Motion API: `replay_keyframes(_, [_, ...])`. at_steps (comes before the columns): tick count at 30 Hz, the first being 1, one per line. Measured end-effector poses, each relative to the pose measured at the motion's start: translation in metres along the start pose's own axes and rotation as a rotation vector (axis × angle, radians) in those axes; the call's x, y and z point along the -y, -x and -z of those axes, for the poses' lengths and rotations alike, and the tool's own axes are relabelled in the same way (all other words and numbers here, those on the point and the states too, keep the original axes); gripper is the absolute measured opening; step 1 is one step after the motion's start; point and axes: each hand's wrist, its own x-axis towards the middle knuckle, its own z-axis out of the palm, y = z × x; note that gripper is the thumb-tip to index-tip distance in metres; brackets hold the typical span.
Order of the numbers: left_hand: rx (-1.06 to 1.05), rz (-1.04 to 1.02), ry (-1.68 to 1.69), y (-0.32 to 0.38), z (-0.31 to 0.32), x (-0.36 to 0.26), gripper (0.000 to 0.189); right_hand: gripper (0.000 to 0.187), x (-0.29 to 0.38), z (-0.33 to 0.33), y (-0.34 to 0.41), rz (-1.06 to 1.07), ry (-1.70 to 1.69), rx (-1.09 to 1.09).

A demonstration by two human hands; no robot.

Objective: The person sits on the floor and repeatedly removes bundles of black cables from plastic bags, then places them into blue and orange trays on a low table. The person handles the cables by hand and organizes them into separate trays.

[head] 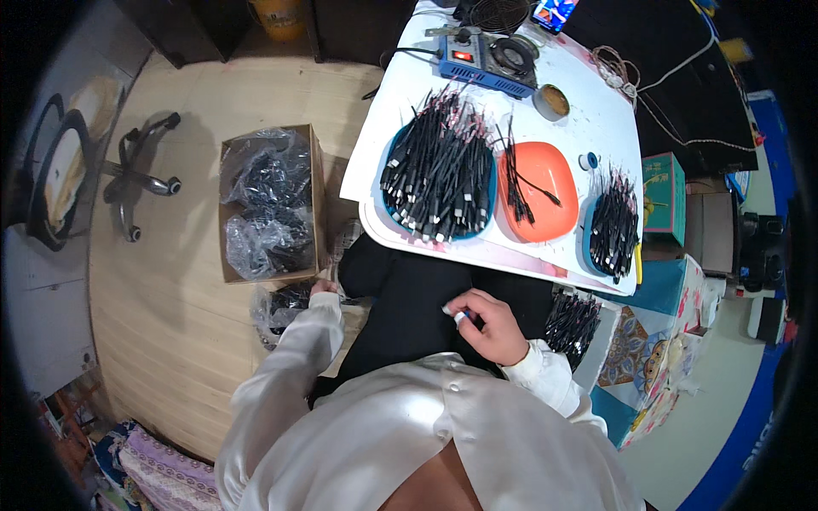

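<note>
My left hand (324, 287) is low at my left side, next to a clear plastic bag (263, 313) with black cables in it. The fingers are mostly hidden, so whether they hold anything is unclear. Over my lap is my right hand (489, 326), its fingers curled and white coverings on the thumb and index tips. A speck of blue shows between them, too small to name. On the white table before me, a blue basin (493, 204) is packed with black USB cables (441, 172). An orange plastic tray (555, 175) beside it carries a few black cables (521, 198).
A cardboard box (318, 211) with bagged black parts stands on the floor at left. A smaller blue basin (586, 236) of cables is at the table's right. Behind are a blue soldering station (473, 67), a round tin (551, 103) and a solder spool (588, 161).
</note>
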Motion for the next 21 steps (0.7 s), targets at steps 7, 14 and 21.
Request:
replay_keyframes(7, [0.607,-0.316,0.533,0.143,0.125,-0.238,0.008,0.047,0.065,-0.01,-0.012,0.272,-0.166,0.043])
replay_keyframes(14, [0.675,-0.437,0.64,0.182,0.126,-0.346,0.007,0.04,0.088,-0.001,0.002,0.236,-0.7,-0.089])
replay_keyframes(21, [0.727,-0.441,0.592,0.187,0.108,-0.341,0.006,0.021,0.09,0.007,0.012,0.236,-0.642,-0.191])
